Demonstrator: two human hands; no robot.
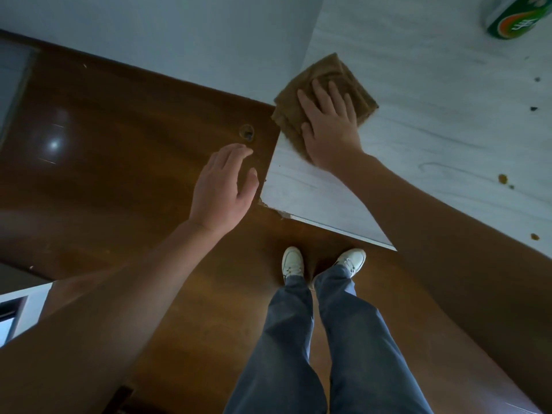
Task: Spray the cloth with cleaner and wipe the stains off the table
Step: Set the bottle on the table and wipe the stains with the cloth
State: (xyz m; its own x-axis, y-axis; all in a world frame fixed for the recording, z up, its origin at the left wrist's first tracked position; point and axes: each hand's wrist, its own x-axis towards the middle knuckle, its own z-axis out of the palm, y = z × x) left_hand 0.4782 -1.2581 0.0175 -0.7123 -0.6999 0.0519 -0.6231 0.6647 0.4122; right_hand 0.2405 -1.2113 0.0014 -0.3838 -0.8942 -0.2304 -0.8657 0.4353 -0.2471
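The person stands at the corner of the pale table (pixel 418 121), white shoes (pixel 322 261) planted on the brown floor (pixel 119 144). The right hand (pixel 325 124) lies flat on the folded brown cloth (pixel 334 74), fingers spread and pressing it down onto the tabletop rather than closing around it. The cloth sits right at the table's left edge, one corner hanging just past it. The left hand (pixel 224 189) hovers open and empty beside the table's near corner — it holds nothing, and I cannot tell whether it touches the edge.

As for progress, the wiping looks under way but far from finished. The patch of table around the cloth looks clean, yet several stains (pixel 503 178) remain — brownish blobs and small dark specks scattered along the right side, well apart from the cloth. A green can (pixel 513 19) stands at the far right corner. No spray bottle shows anywhere, and I cannot tell whether the cloth is damp. What is left, by my reckoning, is to carry the cloth across to those spots.
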